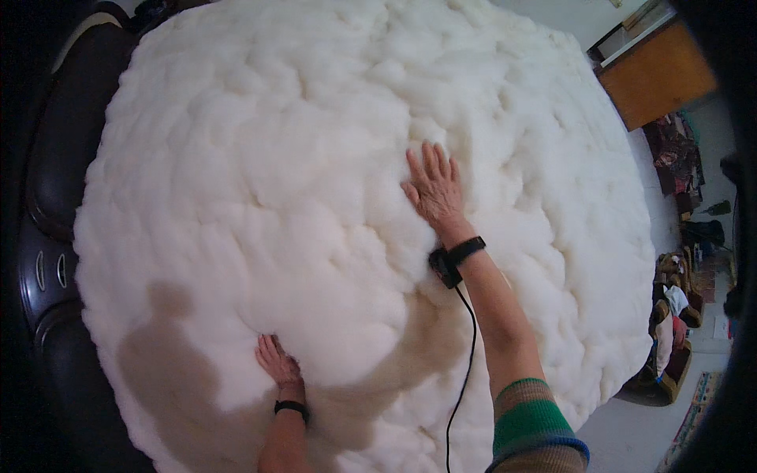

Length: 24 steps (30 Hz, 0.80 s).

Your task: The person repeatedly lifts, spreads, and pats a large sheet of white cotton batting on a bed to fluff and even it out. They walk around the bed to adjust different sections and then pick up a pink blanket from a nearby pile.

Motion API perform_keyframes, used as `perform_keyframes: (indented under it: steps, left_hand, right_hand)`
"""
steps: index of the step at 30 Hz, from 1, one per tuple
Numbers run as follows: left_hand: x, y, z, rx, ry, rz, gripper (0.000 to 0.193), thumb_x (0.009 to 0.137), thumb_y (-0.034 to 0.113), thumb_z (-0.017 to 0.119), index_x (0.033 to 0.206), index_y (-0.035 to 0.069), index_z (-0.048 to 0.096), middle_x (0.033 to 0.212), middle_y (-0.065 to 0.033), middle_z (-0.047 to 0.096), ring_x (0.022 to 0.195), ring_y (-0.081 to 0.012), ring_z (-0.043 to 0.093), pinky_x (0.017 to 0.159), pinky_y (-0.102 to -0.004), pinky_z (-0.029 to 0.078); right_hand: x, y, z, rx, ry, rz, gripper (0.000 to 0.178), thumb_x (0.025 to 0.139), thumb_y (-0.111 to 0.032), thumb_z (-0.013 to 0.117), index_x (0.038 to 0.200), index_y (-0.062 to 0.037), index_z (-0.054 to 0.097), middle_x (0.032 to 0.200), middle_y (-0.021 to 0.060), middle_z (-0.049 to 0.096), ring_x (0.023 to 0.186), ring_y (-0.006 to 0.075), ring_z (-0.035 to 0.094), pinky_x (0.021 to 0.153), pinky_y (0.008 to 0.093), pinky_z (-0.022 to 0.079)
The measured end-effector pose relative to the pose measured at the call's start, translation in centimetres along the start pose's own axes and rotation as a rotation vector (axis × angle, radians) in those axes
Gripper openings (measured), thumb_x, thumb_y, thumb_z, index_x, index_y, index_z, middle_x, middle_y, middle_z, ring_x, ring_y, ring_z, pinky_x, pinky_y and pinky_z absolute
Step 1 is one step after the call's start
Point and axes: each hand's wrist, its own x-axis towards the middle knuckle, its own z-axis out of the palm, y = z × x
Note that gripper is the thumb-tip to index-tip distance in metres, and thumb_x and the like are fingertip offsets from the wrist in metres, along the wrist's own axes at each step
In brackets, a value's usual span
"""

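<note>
The right hand (434, 188) lies palm down on a broad, thick mass of white fluffy fibre (315, 197), its fingers stretched wide and pointing to the far side, the thumb held out to the left. Around its wrist runs a black strap (467, 250) carrying a small dark device (445, 268), from which a thin black cable (473, 331) curves down to the near edge. The forearm leads back to a sleeve (532, 426) banded in green, tan and blue. Nearer and to the left, the left hand (277, 363) rests on the same fibre, fingers extended but narrower together than those of the right; its thumb side is too dark to make out. A black band (292, 409) circles that wrist. The fibre fills most of the scene, its surface lumpy with soft folds and hollows, more deeply dimpled on the right, and a shadow (173, 355) of a head and shoulders falls across its near left part. Along the left edge stands dark padded furniture (79, 134) with two curved, silvery fittings (51, 270). At the far right is an orange-brown wooden panel (658, 75); nearer along that side lie heaped fabrics (678, 150) and a patterned mat (694, 418).
</note>
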Motion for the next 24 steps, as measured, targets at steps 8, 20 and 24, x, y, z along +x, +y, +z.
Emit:
perform_keyframes:
  steps: [8,20,24]
  left_hand:
    - [2.5,-2.9,3.5,0.13,0.398,0.194,0.053,0.073,0.004,0.055,0.124,-0.002,0.043,0.136,-0.0123,0.036,0.132,-0.0297,0.028,0.107,-0.0496,0.023]
    - [3.0,-4.0,7.6,0.12,0.4,0.146,0.054,0.088,0.026,0.042,0.134,-0.001,0.032,0.137,-0.0144,0.037,0.128,-0.0289,0.034,0.108,-0.0448,0.022]
    - [1.3,-5.9,9.1,0.025,0.375,0.18,0.054,0.092,0.033,0.035,0.136,0.002,0.03,0.139,-0.014,0.034,0.128,-0.0298,0.033,0.108,-0.0445,0.023]
  right_hand:
    - [3.9,3.6,4.3,0.135,-0.331,0.046,0.053,0.088,-0.035,0.048,0.133,-0.0087,0.037,0.135,0.0183,0.037,0.124,0.0357,0.033,0.104,0.0423,0.027]
    - [4.6,14.1,7.1,0.146,-0.133,0.196,0.051,0.091,-0.038,0.044,0.135,-0.0122,0.037,0.129,0.0185,0.045,0.125,0.0355,0.036,0.104,0.0449,0.026]
    - [-1.0,22.0,4.6,-0.271,0.347,0.34,0.055,0.088,-0.035,0.05,0.138,-0.0173,0.034,0.138,0.015,0.035,0.129,0.0337,0.028,0.105,0.0483,0.02]
